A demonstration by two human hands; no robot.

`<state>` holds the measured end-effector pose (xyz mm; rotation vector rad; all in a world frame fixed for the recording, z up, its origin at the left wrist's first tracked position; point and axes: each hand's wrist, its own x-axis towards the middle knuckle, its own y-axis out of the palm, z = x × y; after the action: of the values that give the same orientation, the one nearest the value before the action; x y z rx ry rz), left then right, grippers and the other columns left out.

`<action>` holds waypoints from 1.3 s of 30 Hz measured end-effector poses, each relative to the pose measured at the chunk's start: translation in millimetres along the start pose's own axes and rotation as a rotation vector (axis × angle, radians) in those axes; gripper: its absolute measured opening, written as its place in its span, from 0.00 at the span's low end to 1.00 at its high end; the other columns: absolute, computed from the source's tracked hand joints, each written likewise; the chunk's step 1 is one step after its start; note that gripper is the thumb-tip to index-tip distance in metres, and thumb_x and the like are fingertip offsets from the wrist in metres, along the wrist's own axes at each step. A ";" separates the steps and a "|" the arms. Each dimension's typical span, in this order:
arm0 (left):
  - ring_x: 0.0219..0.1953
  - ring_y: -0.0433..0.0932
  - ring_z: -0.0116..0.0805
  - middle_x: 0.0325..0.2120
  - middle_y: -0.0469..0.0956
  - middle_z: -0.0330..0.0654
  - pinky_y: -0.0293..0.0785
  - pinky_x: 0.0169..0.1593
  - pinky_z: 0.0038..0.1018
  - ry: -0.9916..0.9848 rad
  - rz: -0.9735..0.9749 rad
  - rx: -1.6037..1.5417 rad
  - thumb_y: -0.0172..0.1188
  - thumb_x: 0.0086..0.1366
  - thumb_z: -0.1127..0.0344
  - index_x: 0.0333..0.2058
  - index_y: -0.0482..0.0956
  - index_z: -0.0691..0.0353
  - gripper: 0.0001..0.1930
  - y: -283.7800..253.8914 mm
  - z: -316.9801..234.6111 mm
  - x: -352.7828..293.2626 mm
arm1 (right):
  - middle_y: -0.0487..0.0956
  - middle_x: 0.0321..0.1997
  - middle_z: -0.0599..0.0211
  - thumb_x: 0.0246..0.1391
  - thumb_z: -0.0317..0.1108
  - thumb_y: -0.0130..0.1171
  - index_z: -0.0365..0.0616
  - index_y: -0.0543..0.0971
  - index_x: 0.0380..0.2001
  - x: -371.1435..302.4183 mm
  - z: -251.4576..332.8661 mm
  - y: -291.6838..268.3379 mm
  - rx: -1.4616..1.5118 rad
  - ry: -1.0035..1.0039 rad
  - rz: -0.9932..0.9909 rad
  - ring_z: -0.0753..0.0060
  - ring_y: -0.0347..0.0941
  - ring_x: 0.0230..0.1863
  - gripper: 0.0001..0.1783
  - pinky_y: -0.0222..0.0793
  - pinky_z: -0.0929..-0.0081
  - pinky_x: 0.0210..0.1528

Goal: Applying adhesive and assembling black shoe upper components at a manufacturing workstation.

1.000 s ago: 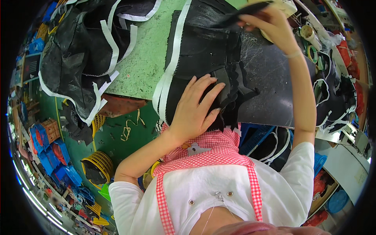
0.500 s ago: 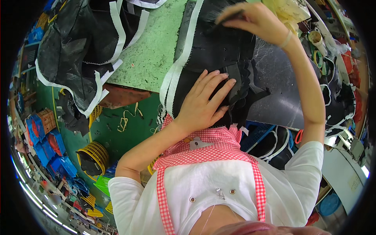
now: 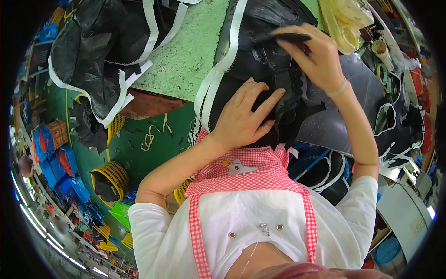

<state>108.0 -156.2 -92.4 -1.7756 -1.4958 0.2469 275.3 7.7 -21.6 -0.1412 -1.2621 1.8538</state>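
A black leather-like piece [image 3: 260, 65] with white zigzag-stitched tape [image 3: 226, 60] along its left edge lies before me, with whitish smears on its far part. My left hand [image 3: 244, 114] rests on its near part, fingers spread and pressing down. Over the far part, my right hand [image 3: 318, 56] grips a dark brush [image 3: 297, 38]. The brush's blurred tip points left and appears to meet the surface; I cannot tell exactly where. Jagged black flaps [image 3: 297, 100] hang along the piece's right side, beside my left fingertips.
More black pieces with white edging [image 3: 83, 51] lie at the far left on the green worktop [image 3: 181, 60]. A dark board [image 3: 327, 123] is at right, with yellow plastic sheeting [image 3: 344, 23] beyond it. Below left stand yellow baskets [image 3: 118, 179] and blue crates [image 3: 69, 162].
My right hand has come nearer to me and slightly right with the brush, which has moved down along the black piece. My left hand stays on the piece. The whole view has shifted a little.
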 end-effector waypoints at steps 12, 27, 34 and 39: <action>0.57 0.74 0.55 0.53 0.72 0.51 0.72 0.63 0.44 0.041 -0.039 0.050 0.66 0.50 0.66 0.63 0.73 0.61 0.37 0.8 0.8 0.6 | 0.77 0.25 0.61 0.55 0.41 0.70 0.44 0.85 0.38 7.5 -23.5 23.0 -0.148 -0.076 -0.087 0.57 0.75 0.29 0.13 0.71 0.64 0.32; 0.59 0.73 0.53 0.53 0.70 0.50 0.74 0.60 0.42 0.141 0.035 0.109 0.66 0.54 0.70 0.64 0.72 0.58 0.35 -18.4 30.5 51.9 | 0.86 0.29 0.69 0.56 0.45 0.72 0.39 0.86 0.35 -90.5 -175.2 -98.2 -0.233 0.673 -0.366 0.79 0.76 0.27 0.17 0.70 0.72 0.32; 0.69 0.64 0.53 0.64 0.67 0.51 0.52 0.74 0.53 -0.006 0.126 0.180 0.67 0.60 0.65 0.66 0.68 0.61 0.35 -29.4 6.8 28.4 | 0.71 0.21 0.79 0.60 0.35 0.66 0.40 0.85 0.38 -64.8 -143.6 -109.7 0.430 0.625 -0.316 0.88 0.59 0.23 0.09 0.49 0.81 0.25; 0.72 0.59 0.53 0.66 0.65 0.53 0.48 0.74 0.57 -0.070 0.111 0.234 0.67 0.60 0.61 0.68 0.67 0.59 0.37 -21.5 0.2 10.5 | 0.75 0.26 0.80 0.63 0.38 0.65 0.40 0.86 0.35 31.9 -84.0 -26.7 0.302 0.311 0.079 0.88 0.65 0.25 0.11 0.57 0.81 0.29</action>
<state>94.8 -146.7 -74.8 -1.6767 -1.3571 0.5235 315.0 92.2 -29.3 -0.3045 -0.7657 1.9764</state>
